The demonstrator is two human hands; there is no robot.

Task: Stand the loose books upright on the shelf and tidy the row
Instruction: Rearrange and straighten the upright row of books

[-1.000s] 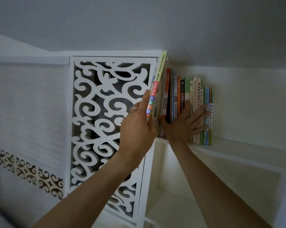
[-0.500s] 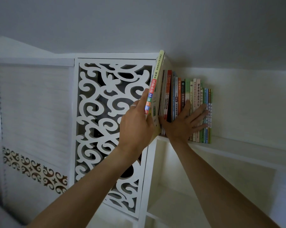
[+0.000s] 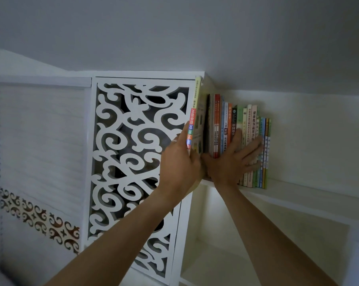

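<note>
A tall book with a yellow-green and red spine [image 3: 195, 112] stands almost upright at the left end of the shelf, against the side panel. My left hand [image 3: 179, 162] grips its lower part. To its right a row of upright books [image 3: 226, 122] with red, blue, orange, green and cream spines stands on the white shelf [image 3: 298, 193]. My right hand [image 3: 234, 159] lies flat on the spines of that row, fingers spread and pointing right. A dark gap shows between the tall book and the row.
A white fretwork panel [image 3: 137, 153] with scroll cut-outs forms the cabinet's left side. The shelf runs on bare to the right of the books. A lower compartment [image 3: 226, 244] opens beneath. The ceiling is close above the tall book.
The tall book has swung from a rightward lean to nearly upright under my left hand. My right hand has stayed flat on the row.
</note>
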